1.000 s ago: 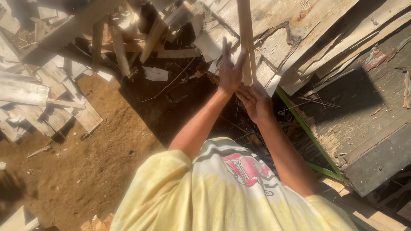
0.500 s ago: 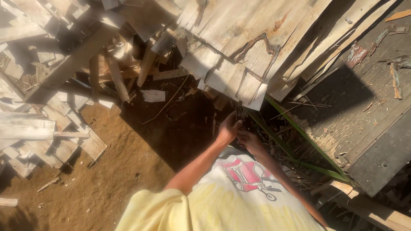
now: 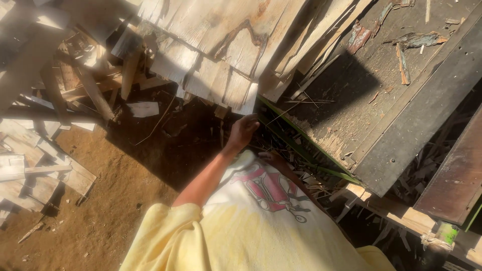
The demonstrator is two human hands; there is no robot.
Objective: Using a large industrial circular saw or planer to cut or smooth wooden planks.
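Big stack of pale, thin, splintered wood sheets point(image 3: 216, 45) fills top, w/ dark weathered plank platform point(image 3: 401, 115) at right. Left hand point(image 3: 244, 131) just under stack's lower edge, fingers curled loosely, grip unclear. Right hand point(image 3: 273, 158) in shadow nr thin green strip point(image 3: 301, 135); fingers can't tell.

Strong, warm, low sunlight falls from the upper left, brightening the stacked wooden boards point(image 3: 216, 40) and the person's yellow shirt point(image 3: 241, 236). A deep shadow covers the dirt ground point(image 3: 75, 221) at the centre, where the left hand point(image 3: 244, 131) sits dim. The right hand point(image 3: 273, 159) is almost lost in darkness. Edges look slightly soft and stretched.
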